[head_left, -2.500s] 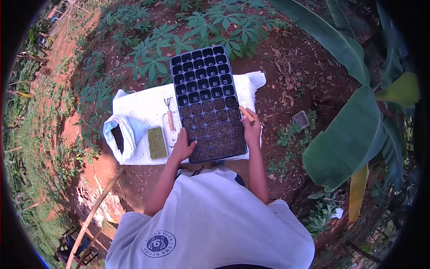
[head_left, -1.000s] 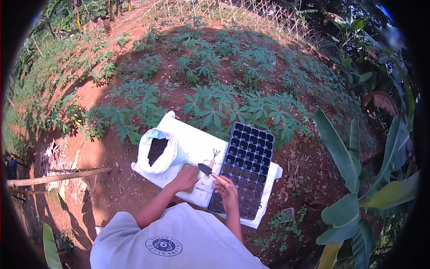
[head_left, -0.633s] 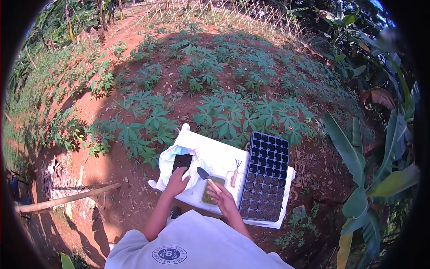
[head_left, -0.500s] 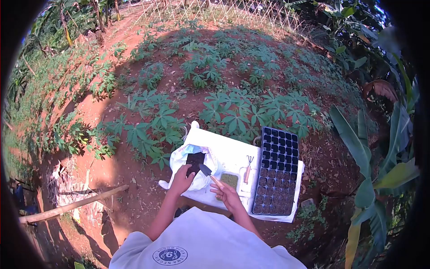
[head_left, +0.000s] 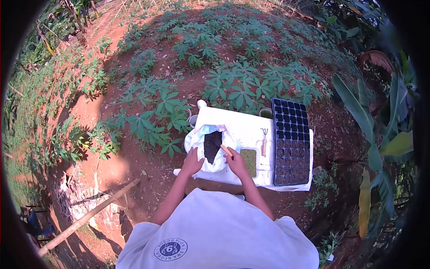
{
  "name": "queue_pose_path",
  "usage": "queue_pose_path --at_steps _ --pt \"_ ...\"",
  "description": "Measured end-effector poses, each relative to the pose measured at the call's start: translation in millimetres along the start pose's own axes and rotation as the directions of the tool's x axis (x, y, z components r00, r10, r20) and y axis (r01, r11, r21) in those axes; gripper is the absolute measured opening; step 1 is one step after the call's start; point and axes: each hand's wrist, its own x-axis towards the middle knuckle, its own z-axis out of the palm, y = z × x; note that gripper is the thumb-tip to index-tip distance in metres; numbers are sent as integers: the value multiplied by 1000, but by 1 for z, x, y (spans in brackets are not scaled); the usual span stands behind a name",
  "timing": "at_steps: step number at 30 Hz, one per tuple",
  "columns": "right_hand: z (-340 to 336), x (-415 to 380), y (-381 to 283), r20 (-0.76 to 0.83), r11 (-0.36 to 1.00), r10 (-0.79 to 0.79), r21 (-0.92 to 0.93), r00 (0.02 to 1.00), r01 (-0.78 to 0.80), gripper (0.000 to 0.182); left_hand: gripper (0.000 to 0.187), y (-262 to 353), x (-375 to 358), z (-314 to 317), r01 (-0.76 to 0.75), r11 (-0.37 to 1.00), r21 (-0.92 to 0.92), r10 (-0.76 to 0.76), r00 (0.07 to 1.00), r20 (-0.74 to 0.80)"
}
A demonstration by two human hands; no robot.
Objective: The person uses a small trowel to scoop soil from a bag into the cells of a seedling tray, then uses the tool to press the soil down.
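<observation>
A white plastic bag (head_left: 207, 169) stands with its mouth spread wide, dark soil (head_left: 212, 145) inside. My left hand (head_left: 192, 163) is closed on the bag's left rim. In my right hand (head_left: 236, 162) is a small trowel, gripped by its wooden handle (head_left: 226, 150) at the bag's right side. The trowel's blade points into the bag and cannot be made out against the soil. Just right of that hand lies a shallow tray of small green material (head_left: 249, 161). Beyond it rests a small hand fork (head_left: 264, 142) with a wooden grip.
A black seedling tray (head_left: 291, 142) covers the table's right end, its nearer cells filled with soil. Everything stands on a white-covered table (head_left: 242, 119). Behind it grow leafy plants (head_left: 242, 92). A wooden pole (head_left: 92, 215) slants at the left; banana leaves (head_left: 356, 107) rise at the right.
My left hand has gone from over the soil to the bag's left rim. My right hand has brought the trowel to the bag, its blade now down in it. The view has shifted.
</observation>
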Motion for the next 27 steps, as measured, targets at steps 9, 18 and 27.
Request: queue_pose_path --at_steps 9,18,27 --pt "11 -5 -4 1 994 98 49 995 -98 42 68 6 5 4 -26 994 -107 32 998 49" --pt "15 -11 2 56 974 212 68 976 -215 42 58 1 8 -14 -5 988 -155 3 1000 -16" --pt "27 -34 2 7 986 59 -156 998 -57 41 50 9 -5 -20 51 947 -316 -7 990 139"
